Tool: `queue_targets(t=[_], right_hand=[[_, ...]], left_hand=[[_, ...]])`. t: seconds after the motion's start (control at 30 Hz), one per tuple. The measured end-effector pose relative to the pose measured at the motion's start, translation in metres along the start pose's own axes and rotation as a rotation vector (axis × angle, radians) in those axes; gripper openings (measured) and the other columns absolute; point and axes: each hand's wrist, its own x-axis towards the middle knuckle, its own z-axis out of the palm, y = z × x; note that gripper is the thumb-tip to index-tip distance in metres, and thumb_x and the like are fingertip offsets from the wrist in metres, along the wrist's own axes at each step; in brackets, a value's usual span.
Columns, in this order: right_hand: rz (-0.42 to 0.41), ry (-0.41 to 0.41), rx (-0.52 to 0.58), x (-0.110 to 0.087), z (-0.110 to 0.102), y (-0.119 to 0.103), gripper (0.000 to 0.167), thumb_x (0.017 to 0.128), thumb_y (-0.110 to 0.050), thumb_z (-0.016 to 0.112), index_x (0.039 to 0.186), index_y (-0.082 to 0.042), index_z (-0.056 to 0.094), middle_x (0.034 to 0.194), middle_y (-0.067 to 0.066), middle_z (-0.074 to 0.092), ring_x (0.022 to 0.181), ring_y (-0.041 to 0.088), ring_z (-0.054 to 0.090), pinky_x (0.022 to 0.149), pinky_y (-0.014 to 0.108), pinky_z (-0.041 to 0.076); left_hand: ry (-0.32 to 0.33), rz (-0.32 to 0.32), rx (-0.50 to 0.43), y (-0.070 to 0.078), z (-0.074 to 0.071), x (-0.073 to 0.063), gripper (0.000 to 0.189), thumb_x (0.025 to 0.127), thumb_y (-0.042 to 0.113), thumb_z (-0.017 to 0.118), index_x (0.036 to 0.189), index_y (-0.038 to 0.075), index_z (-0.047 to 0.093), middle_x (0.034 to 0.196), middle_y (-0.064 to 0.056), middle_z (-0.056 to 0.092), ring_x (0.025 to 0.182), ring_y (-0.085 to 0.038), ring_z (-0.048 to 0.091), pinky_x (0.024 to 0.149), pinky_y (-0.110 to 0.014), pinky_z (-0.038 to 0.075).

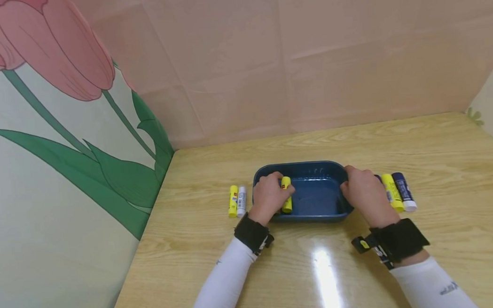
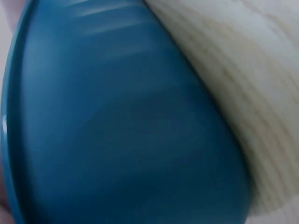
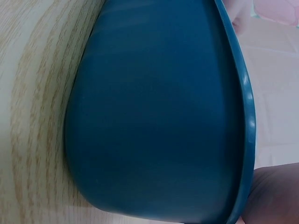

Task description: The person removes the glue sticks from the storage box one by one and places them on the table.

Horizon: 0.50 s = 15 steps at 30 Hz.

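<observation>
A dark blue rectangular tray (image 1: 318, 218) stands on the table, its outer wall (image 2: 140, 116) filling much of the left wrist view. My left hand (image 1: 271, 197) reaches over the left rim, and its thumb and fingers pinch a yellow glue stick (image 1: 287, 203) inside the tray. Under that hand, part of the tray's left end is hidden. At the right end, my right hand (image 1: 365, 196) grips the rim, with the thumb on the inner side. The right wrist view shows the same tray (image 3: 154, 116) from outside, with part of the right hand (image 3: 275, 196) at the rim.
Left of the tray lie a small yellow glue stick (image 1: 233, 201) and a white one (image 1: 241, 201). To its right lie a large yellow glue stick (image 1: 392, 192) and a dark blue one (image 1: 404, 191), with another partly hidden by the right hand. Wall panels border the wooden table (image 1: 195, 279).
</observation>
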Motion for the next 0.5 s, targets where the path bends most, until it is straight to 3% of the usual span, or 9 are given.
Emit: queue_targets(t=[0.4, 0.5], right_hand=[[0.005, -0.012, 0.007, 0.001, -0.002, 0.002, 0.046, 0.095, -0.008, 0.059, 0.133, 0.015, 0.047, 0.108, 0.037, 0.059, 0.074, 0.032, 0.058, 0.055, 0.033, 0.047], [0.005, -0.016, 0.007, 0.001, -0.001, 0.001, 0.045, 0.095, -0.008, 0.059, 0.133, 0.015, 0.047, 0.109, 0.038, 0.059, 0.075, 0.033, 0.058, 0.056, 0.033, 0.048]], left_hand=[[0.053, 0.008, -0.063, -0.003, -0.013, -0.002, 0.045, 0.089, 0.036, 0.071, 0.127, 0.011, 0.067, 0.1, 0.0, 0.069, 0.063, -0.009, 0.056, 0.053, -0.021, 0.045], [0.061, 0.011, -0.08, -0.007, -0.017, -0.002, 0.044, 0.09, 0.035, 0.069, 0.127, 0.011, 0.066, 0.085, 0.0, 0.068, 0.054, -0.009, 0.052, 0.047, -0.021, 0.041]])
